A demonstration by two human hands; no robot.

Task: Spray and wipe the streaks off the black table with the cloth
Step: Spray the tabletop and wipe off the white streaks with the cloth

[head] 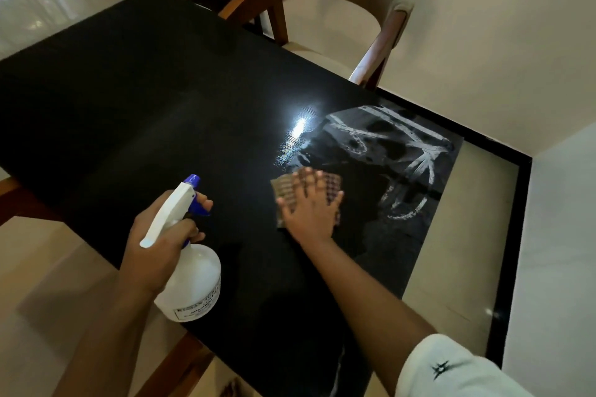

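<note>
On the black worktop (145, 106), toward its right end in the head view, my right grip (309, 213) lies flat, fingers spread, pressing the checked cloth (287, 190) down just beside the white streaks (403, 151). My left grip (154, 245) is curled round the spray bottle (193, 280), held over the near edge. I judge the wiping barely begun: most streaks remain beyond the cloth.

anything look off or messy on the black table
Yes: white streaks smear the black table at its right end, just beyond the cloth under the right hand. They look like half-wiped residue. Nothing else seems askew.
</note>
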